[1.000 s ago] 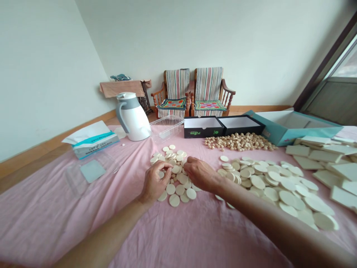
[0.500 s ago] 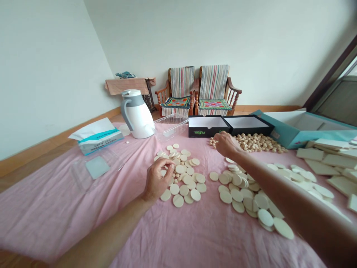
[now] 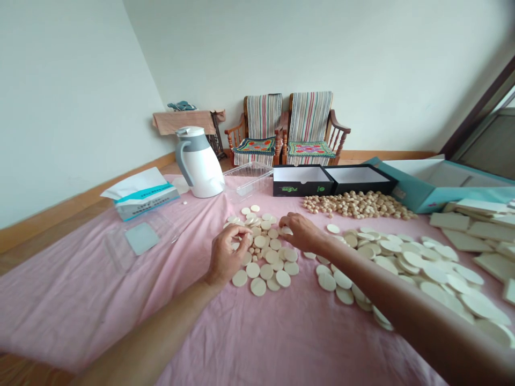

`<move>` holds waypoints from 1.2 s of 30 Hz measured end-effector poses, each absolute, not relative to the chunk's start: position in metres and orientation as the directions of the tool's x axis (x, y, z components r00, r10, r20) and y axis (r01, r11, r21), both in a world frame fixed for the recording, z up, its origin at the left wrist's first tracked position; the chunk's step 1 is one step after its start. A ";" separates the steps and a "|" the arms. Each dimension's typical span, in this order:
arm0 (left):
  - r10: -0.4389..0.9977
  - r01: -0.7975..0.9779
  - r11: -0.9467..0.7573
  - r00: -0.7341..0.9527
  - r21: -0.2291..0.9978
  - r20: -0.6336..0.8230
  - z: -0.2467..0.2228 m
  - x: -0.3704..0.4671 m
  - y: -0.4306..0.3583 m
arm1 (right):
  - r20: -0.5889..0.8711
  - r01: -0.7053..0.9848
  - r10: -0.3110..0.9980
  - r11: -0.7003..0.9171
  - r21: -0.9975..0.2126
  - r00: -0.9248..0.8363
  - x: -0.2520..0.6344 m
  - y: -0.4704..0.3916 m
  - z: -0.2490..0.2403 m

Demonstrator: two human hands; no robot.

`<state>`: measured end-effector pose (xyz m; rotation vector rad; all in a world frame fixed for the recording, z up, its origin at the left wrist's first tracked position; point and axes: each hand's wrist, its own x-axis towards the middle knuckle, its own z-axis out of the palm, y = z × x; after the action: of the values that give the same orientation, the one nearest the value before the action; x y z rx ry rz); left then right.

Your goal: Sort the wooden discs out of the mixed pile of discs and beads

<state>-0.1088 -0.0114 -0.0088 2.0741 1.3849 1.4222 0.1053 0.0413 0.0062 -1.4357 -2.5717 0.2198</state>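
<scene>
Discs (image 3: 269, 262) under your forearms scatter easily. Your left hand (image 3: 227, 255) pinches one, I think; the right hand (image 3: 300, 232) lies loosely on others.

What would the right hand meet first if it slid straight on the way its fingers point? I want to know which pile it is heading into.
The right hand points left, so it would likely first meet the small discs, then the left hand; depth is uncertain.

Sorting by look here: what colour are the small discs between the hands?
Pale cream, unpatterned small discs; the head view shows them best.
</scene>
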 end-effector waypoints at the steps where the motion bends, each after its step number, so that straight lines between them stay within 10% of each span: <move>1: 0.817 0.551 -0.506 0.062 0.663 0.573 -0.008 -0.109 -0.011 | 0.099 0.820 0.851 0.523 -0.233 -0.515 0.109 0.041 0.007; 15: 0.820 0.554 -0.503 0.064 0.664 0.568 -0.011 -0.108 -0.010 | -0.283 0.833 0.786 0.490 -0.257 -0.550 0.202 -0.002 0.076; 24: 0.820 0.579 -0.492 0.057 0.651 0.569 -0.010 -0.108 -0.010 | 0.051 0.701 0.777 0.592 -0.398 -0.628 0.145 -0.013 0.047; 36: 0.814 0.560 -0.503 0.050 0.658 0.579 -0.010 -0.108 -0.009 | -0.092 0.745 0.755 0.606 -0.277 -0.649 0.132 -0.031 0.039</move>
<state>-0.1077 -0.0095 -0.0096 2.0736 1.4009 1.4323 0.1319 -0.0311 0.0391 -1.3012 -2.7847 0.4552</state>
